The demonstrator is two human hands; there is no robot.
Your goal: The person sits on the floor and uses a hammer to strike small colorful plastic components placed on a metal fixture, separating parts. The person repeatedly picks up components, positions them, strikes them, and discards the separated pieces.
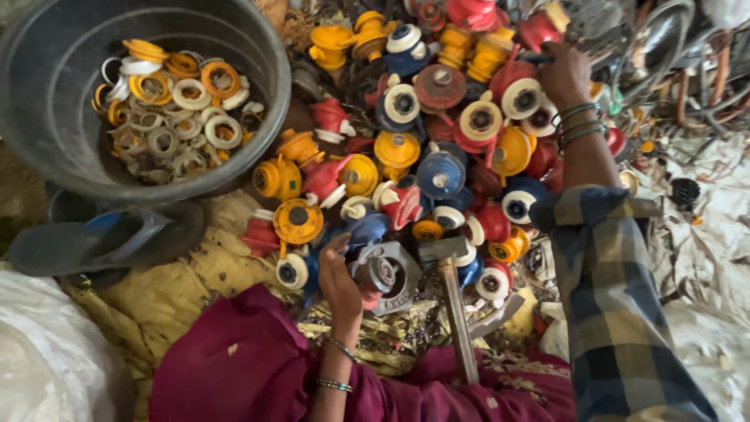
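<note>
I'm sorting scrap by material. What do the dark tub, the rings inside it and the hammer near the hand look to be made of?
The tub looks like moulded plastic: dull dark grey, soft sheen on its rim. The rings seem plastic too, matte white, yellow and orange, some grimy. The hammer has a grey, worn metal-looking head on a pale handle, probably wood. The left hand rests beside it.

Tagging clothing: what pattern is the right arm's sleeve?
Plaid, dark blue and grey with yellowish stripes, on the right sleeve; the head view shows it clearly.
</note>
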